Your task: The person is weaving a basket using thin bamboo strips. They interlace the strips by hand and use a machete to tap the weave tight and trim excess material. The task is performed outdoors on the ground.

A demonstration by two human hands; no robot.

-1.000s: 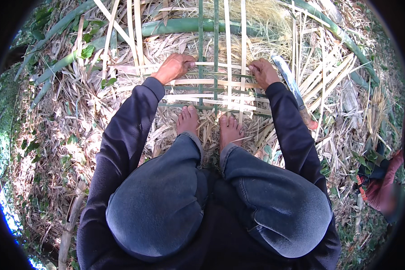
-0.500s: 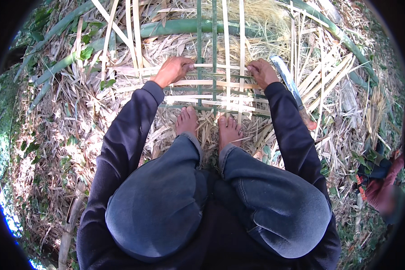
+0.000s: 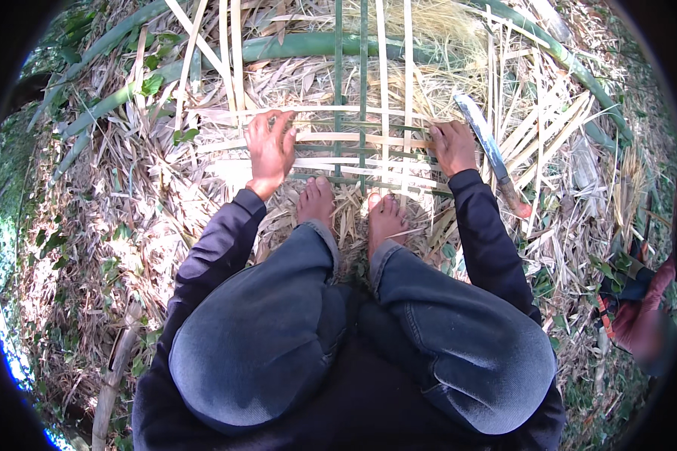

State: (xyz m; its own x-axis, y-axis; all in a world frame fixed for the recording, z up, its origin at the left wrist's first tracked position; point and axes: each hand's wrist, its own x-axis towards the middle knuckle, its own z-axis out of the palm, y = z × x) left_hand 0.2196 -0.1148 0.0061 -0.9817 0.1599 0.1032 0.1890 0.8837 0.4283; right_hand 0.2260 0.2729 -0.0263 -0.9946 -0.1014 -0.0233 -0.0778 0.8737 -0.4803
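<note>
1. Between the two hands lies the weave (image 3: 362,140), an open lattice of pale and green strips on a ground of dry leaves (image 3: 158,248).
2. The left hand (image 3: 269,154) is open, palm down, its fingers spread over the left part of the weave. Its fingertips are by the farthest crosswise strip (image 3: 323,109), a pale one; whether they touch it is hard to tell.
3. The right hand (image 3: 454,148) is at the right ends of the crosswise strips, fingers bent and pointing in toward the weave. Whether it grips a strip cannot be told.
4. Between the hands, two green and two pale lengthwise strips cross the others and run on well beyond the fingertips.
5. Just right of the right hand is a knife (image 3: 483,137), its blade pointing away from the person and its handle nearer.
6. Farther right of that hand, past the knife, loose pale strips (image 3: 560,131) lie scattered.
7. Beyond both hands, a green pole (image 3: 301,46) stretches across, passing near the lengthwise strips.
8. Nearer the body than the hands, and between the sleeves, are two bare feet (image 3: 386,220), toes by the near edge of the weave.
9. Well to the right of the right hand and nearer the lower edge, another person (image 3: 643,319) is partly visible in reddish clothing.
</note>
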